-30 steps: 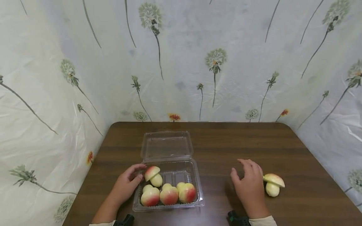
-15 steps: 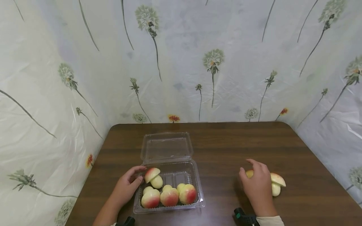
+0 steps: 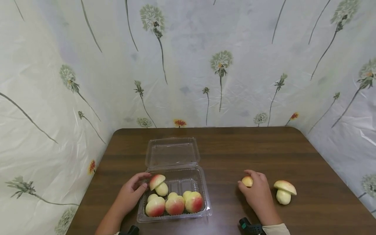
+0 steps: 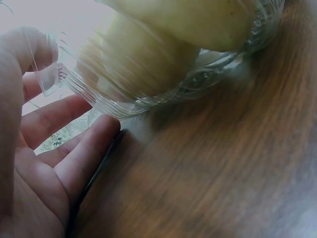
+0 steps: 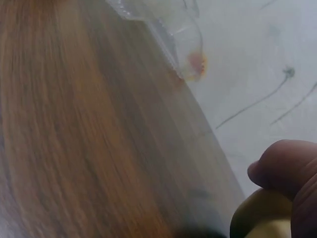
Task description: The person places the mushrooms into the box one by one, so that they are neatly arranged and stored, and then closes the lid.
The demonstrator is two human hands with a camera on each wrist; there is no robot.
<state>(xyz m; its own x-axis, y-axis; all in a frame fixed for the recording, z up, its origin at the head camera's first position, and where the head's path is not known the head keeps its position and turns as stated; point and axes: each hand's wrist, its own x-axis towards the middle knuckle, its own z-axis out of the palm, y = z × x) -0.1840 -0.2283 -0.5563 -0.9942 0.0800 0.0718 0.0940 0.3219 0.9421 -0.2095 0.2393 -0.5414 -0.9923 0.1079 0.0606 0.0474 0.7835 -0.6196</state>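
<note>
A clear plastic clamshell container (image 3: 206, 195) stands with its lid (image 3: 173, 151) folded back. Inside are several yellow mushrooms (image 3: 175, 205) with red-tinged caps: three in a front row, one behind at left (image 3: 157, 179). My left hand (image 3: 132, 192) holds the container's left rim; the left wrist view shows fingers (image 4: 91, 153) against the ridged plastic wall. Off to the container's right, my right hand (image 3: 258, 191) pinches a rounded yellow-orange mushroom (image 3: 247, 181), mostly hidden by the hand. Its smooth yellow side (image 5: 247, 213) shows below a fingertip in the right wrist view.
Another mushroom (image 3: 284, 192) stands on the brown wooden table (image 3: 223, 147), right of my right hand. A floral plastic sheet (image 3: 188, 65) hangs behind the table and along both sides.
My right hand first moved right toward the table mushrooms, then came back left with one between its fingers, uncovering the other one. My left hand has stayed at the container.
</note>
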